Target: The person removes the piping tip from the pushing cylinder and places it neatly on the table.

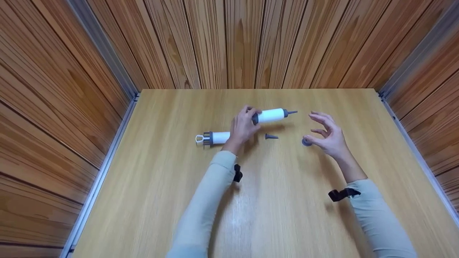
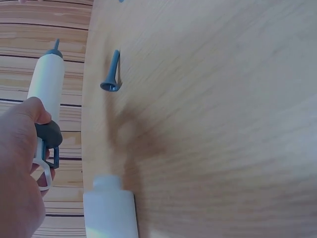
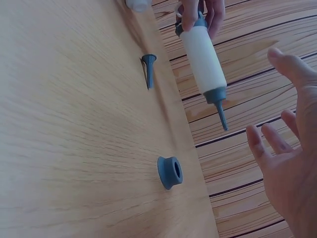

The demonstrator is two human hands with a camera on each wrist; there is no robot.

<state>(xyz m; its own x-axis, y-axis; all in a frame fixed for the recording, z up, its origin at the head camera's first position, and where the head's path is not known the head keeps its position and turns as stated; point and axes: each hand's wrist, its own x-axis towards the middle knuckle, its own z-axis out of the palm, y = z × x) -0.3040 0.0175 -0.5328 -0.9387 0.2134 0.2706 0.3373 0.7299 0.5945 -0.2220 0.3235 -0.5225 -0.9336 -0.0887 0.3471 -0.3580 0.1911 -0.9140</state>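
My left hand [image 1: 243,126] grips a white plastic syringe [image 1: 271,115] by its dark grey collar, holding it above the table. A slim grey nozzle on this syringe points right, and the left wrist view shows a looped white handle [image 2: 45,173] at its rear. My right hand [image 1: 329,136] hovers to the right of the nozzle, fingers spread and apart from it. Beneath the right hand, a round grey ring cap [image 3: 170,172] sits on the table. A loose grey cone-shaped nozzle [image 1: 271,136] lies between the hands.
A second white syringe [image 1: 220,138] with a grey collar and white loop handle lies on the wooden table [image 1: 157,172], partly behind my left wrist. Wood-plank walls [image 1: 244,43] stand at the back and both sides, with metal rails along the side edges.
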